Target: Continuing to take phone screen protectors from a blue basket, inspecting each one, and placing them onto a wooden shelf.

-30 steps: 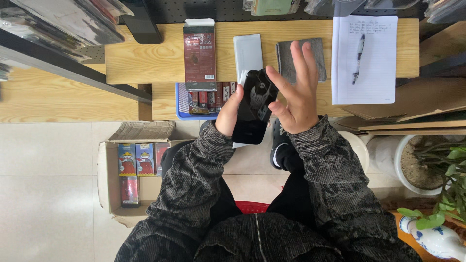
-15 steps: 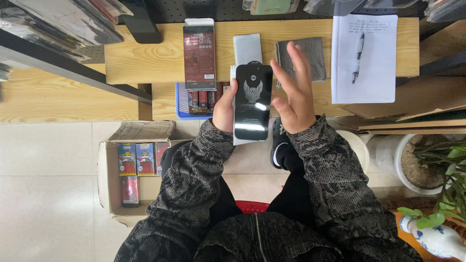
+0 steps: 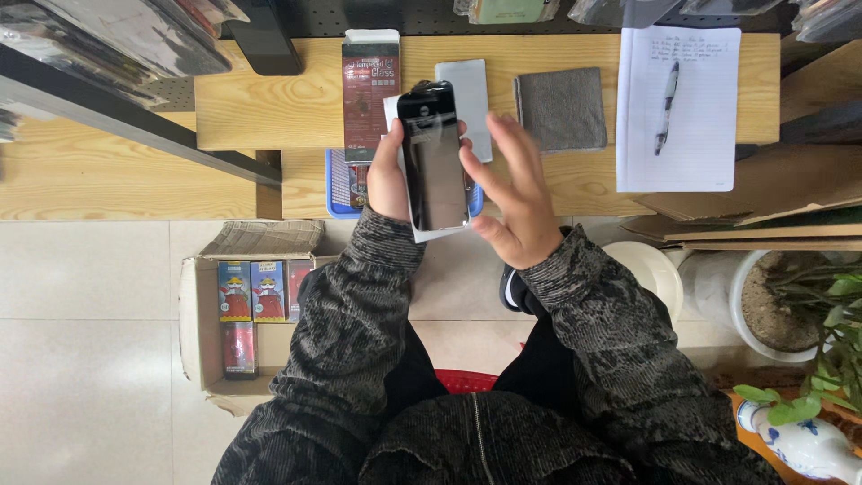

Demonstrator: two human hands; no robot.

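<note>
My left hand (image 3: 388,175) holds a black glossy phone-shaped slab (image 3: 433,157) upright over the edge of a wooden bench (image 3: 269,108), with a white backing sheet showing at its lower end. My right hand (image 3: 516,193) is beside it on the right, fingers spread, thumb touching the slab's lower right edge. Behind the slab on the bench lie a dark red flat box (image 3: 370,90) and a pale grey card (image 3: 467,94).
A grey cloth (image 3: 561,108) and a notepad (image 3: 691,117) with a pen (image 3: 666,106) lie on the bench to the right. A blue tray (image 3: 339,184) sits under my left hand. An open cardboard box (image 3: 202,332) of small packs stands on the floor at left. Potted plant (image 3: 813,305) at right.
The slab has been turned from tilted to upright, glossy face toward me. My right hand came off its top and now sits spread at its right side.
</note>
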